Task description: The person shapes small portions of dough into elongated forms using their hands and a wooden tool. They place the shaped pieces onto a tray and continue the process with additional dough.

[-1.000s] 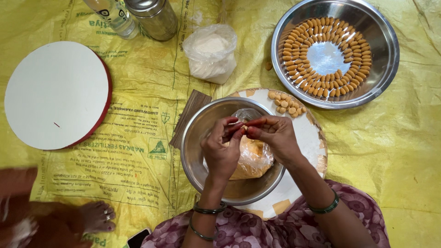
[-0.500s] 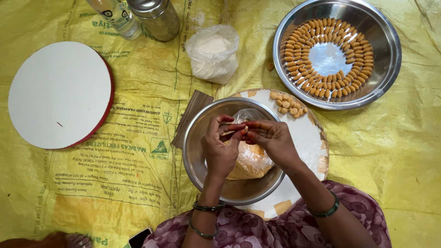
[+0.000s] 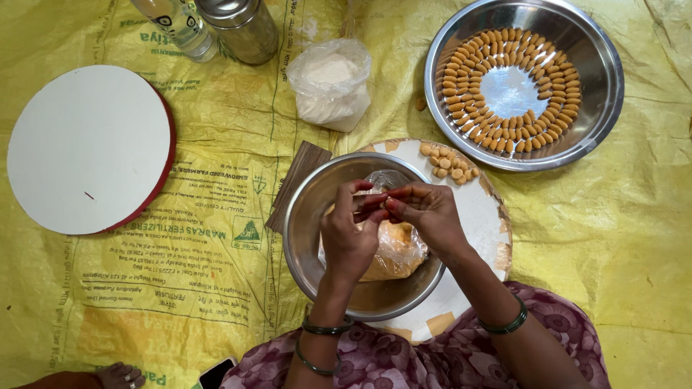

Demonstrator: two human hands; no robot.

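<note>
My left hand (image 3: 351, 234) and my right hand (image 3: 427, 213) meet fingertip to fingertip over a steel bowl (image 3: 303, 223). Between the fingertips they pinch a small piece of dough, mostly hidden. Under the hands a lump of orange dough in clear plastic wrap (image 3: 393, 256) lies in the bowl. The bowl stands on a round white board (image 3: 484, 216), where several small dough balls (image 3: 447, 162) sit at the far edge.
A large steel plate (image 3: 598, 108) at the top right holds rings of small dough pieces. A bag of white flour (image 3: 330, 83), two containers (image 3: 241, 29), a wooden piece (image 3: 295, 184) and a round white board with a red rim (image 3: 86, 148) lie on the yellow sheet. Someone's toes (image 3: 119, 374) show at bottom left.
Another person's foot at the bottom left has drawn back almost out of view. My hands stay together over the bowl, fingers shifting slightly.
</note>
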